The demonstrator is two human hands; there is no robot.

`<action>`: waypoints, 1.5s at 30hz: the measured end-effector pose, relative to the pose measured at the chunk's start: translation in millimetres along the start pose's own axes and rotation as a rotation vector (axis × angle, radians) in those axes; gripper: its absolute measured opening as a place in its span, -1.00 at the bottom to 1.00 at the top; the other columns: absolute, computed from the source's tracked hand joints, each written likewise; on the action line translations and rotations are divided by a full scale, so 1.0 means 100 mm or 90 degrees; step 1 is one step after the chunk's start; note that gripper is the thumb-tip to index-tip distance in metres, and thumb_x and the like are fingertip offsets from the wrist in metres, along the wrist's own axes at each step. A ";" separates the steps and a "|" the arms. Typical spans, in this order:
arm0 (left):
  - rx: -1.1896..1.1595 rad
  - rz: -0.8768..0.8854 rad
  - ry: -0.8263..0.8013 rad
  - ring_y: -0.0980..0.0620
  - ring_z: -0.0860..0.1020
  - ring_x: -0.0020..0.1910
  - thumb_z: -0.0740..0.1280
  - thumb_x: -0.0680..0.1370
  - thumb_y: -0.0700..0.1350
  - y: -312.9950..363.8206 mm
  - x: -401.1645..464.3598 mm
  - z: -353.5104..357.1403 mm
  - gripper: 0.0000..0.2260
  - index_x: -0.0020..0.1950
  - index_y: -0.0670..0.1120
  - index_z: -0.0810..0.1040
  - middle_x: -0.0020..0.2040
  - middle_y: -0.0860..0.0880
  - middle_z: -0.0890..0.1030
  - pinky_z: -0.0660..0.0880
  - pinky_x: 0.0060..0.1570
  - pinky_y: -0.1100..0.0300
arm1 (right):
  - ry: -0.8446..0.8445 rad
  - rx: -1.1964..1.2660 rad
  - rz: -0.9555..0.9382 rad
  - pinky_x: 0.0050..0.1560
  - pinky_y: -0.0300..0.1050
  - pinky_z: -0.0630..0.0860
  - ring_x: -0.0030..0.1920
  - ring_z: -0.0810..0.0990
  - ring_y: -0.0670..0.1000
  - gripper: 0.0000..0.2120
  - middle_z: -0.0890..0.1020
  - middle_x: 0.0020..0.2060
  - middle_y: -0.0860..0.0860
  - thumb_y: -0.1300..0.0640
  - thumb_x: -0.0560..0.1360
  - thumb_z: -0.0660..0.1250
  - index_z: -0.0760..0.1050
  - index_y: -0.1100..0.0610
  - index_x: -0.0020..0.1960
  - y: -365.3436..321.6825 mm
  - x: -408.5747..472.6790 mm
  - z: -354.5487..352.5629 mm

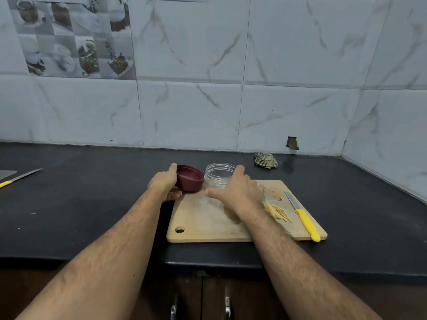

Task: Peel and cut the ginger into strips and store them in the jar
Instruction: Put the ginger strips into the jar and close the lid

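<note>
Now we use the wooden cutting board (pixel 208 225) as landmark, lying on the dark countertop (pixel 69 215). Our left hand (pixel 165 183) sits just off the board's far left corner, fingers and thumb curled round the maroon lid (pixel 190 179), which is tilted on its side, open face toward the jar. Our right hand (pixel 238 192) is over the board's far middle, wrapped round the clear plastic jar (pixel 219 175), index finger stretched out leftward. Jar stands upright at the board's far edge, mouth uncovered; whether its base sits on the board or just behind it, we cannot tell. Jar looks see-through with nothing obvious inside. Ginger strips (pixel 277 212) lie in a pale yellow pile on the board's right part, just beside our right wrist. Small peel scraps (pixel 276 196) sit a little farther back on the board. Yellow-handled knife (pixel 305 218) rests along the board's right edge, blade pointing away, handle end at the near right corner. Second yellow-handled knife (pixel 16 179) lies well left of the board on the counter. Crumpled cloth (pixel 265 160) sits behind the board's far right corner, near the tiled wall (pixel 208 88).
</note>
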State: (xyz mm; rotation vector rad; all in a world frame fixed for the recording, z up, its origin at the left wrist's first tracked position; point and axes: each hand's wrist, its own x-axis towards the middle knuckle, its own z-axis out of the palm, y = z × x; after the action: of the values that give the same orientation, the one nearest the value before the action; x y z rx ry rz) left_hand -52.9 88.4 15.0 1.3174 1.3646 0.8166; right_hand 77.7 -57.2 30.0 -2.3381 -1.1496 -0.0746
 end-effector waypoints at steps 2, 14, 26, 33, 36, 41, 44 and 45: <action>0.012 0.009 0.040 -0.04 0.54 -0.43 0.16 0.60 0.23 -0.05 0.04 0.01 -0.53 -0.11 -0.19 0.50 -0.29 -0.14 0.57 0.62 -0.21 0.12 | 0.003 0.000 -0.002 0.31 0.16 0.28 0.23 0.53 0.12 -0.02 0.57 0.21 0.05 -0.46 0.23 0.44 0.22 0.11 0.40 0.00 -0.01 0.00; 0.052 0.040 0.100 -0.03 0.59 -0.45 0.35 0.53 0.18 -0.11 -0.03 0.02 -0.56 -0.26 -0.20 0.55 -0.41 -0.08 0.58 0.63 -0.21 0.14 | 0.005 -0.011 -0.006 0.40 0.25 0.20 0.26 0.53 0.14 0.04 0.57 0.23 0.07 -0.50 0.22 0.41 0.18 0.13 0.43 0.01 -0.07 -0.02; 0.167 0.338 0.233 0.00 0.39 -0.47 0.25 0.58 0.11 0.06 -0.66 0.01 -0.50 -0.50 -0.09 0.33 -0.52 0.00 0.39 0.35 -0.37 0.12 | -0.044 0.117 -0.027 0.15 0.03 0.48 0.31 0.48 0.15 -0.08 0.50 0.34 0.12 -0.37 0.38 0.40 0.27 0.21 0.48 0.35 0.08 -0.54; 0.183 0.519 0.096 0.09 0.46 -0.45 0.29 0.57 0.10 -0.18 -1.21 0.44 -0.57 -0.43 -0.12 0.50 -0.51 0.04 0.51 0.35 -0.35 0.15 | -0.113 0.015 0.042 -0.11 0.11 0.67 -0.20 0.71 0.12 -0.87 0.70 -0.23 0.13 0.18 0.52 0.34 0.61 0.24 -0.06 0.80 0.20 -0.86; 0.250 0.534 0.023 0.19 0.48 -0.39 0.34 0.56 0.06 -0.24 -1.28 0.58 -0.63 -0.45 0.02 0.48 -0.47 0.14 0.52 0.35 -0.32 0.21 | -0.165 -0.065 0.064 -0.12 0.11 0.68 -0.21 0.71 0.14 -0.87 0.69 -0.21 0.15 0.30 0.52 0.28 0.59 0.25 0.00 0.85 0.16 -0.79; 0.304 0.500 -0.037 0.16 0.57 -0.14 0.35 0.57 0.02 -0.28 -1.25 0.65 -0.83 -0.14 0.02 0.69 -0.19 0.14 0.67 0.40 -0.14 0.25 | -0.199 -0.118 0.059 -0.23 -0.04 0.62 -0.31 0.61 0.08 -0.83 0.59 -0.27 0.11 0.33 0.54 0.16 0.50 0.23 -0.15 0.82 0.09 -0.69; 0.330 0.471 -0.033 0.13 0.57 -0.09 0.35 0.57 0.00 -0.33 -1.23 0.66 -0.84 -0.05 -0.01 0.71 -0.11 0.10 0.69 0.39 -0.11 0.25 | -0.188 -0.118 0.051 -0.41 -0.14 0.44 -0.36 0.53 0.03 -0.82 0.54 -0.30 0.07 0.31 0.53 0.13 0.47 0.20 -0.17 0.79 0.06 -0.64; 0.338 0.467 -0.028 0.13 0.56 -0.09 0.35 0.56 -0.01 -0.34 -1.23 0.66 -0.84 -0.04 -0.01 0.71 -0.10 0.09 0.68 0.38 -0.12 0.26 | -0.188 -0.115 0.048 -0.45 -0.14 0.42 -0.38 0.53 0.03 -0.82 0.55 -0.29 0.08 0.31 0.53 0.12 0.47 0.21 -0.17 0.78 0.07 -0.62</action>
State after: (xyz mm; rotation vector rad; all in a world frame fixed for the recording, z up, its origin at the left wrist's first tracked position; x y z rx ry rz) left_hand -14.3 -48.0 -7.9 2.3117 1.0882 0.9154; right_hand 151.5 -121.1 51.0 -2.6156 -1.2340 0.2097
